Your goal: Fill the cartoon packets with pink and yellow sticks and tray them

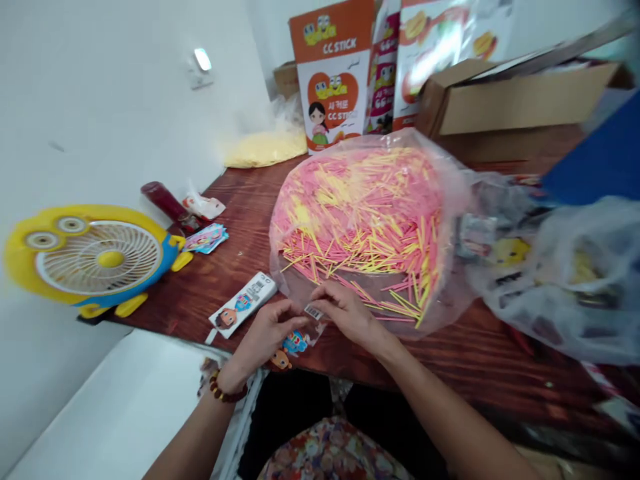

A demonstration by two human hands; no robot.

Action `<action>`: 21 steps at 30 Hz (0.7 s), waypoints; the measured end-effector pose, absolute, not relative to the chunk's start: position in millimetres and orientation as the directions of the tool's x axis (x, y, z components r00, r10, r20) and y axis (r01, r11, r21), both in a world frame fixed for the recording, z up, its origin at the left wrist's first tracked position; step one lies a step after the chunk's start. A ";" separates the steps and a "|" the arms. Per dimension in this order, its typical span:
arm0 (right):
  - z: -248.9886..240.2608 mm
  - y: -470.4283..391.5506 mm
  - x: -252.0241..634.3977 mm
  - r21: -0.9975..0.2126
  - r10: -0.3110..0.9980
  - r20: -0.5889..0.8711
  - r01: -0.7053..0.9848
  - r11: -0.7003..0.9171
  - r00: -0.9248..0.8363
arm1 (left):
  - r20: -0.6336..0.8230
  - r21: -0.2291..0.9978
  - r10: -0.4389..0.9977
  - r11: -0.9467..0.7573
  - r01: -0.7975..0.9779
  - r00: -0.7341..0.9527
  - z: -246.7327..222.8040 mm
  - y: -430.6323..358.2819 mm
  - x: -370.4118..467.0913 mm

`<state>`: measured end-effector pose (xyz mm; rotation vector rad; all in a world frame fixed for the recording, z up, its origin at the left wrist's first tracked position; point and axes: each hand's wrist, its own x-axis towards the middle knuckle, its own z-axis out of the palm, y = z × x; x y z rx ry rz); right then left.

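Between both hands is a small clear packet (295,341) printed with a cartoon face, a blue design and a barcode. My left hand (270,328) pinches its left side, thumb against fingers. At the barcode end, my right hand (345,313) grips the packet's upper right edge. Just beyond my fingers lies a large clear plastic bag (457,267), spread open and heaped with thin pink and yellow sticks (360,220). Left of my hands, a flat stack of similar printed packets (243,305) rests near the table's edge.
A yellow minion-shaped fan (100,257) stands at the left, near a dark red bottle (165,200) and colourful cards (207,238). Behind are CC Stick boxes (330,73) and an open carton (520,100). White plastic bags (575,287) crowd the right side.
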<state>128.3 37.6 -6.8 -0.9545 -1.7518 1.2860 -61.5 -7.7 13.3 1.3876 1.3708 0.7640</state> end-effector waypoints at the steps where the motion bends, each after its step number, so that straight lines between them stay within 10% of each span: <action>1: -6.8 36.4 133.3 -0.962 0.884 0.132 0.158 0.224 -0.449 | -0.196 0.935 0.969 0.139 0.326 0.149 8.4 -9.9 -55.6; 21: -9.9 23.9 187.2 -0.918 0.836 -0.038 0.349 0.187 -0.547 | -0.254 0.935 0.954 0.200 0.294 0.161 -22.4 -22.0 -10.6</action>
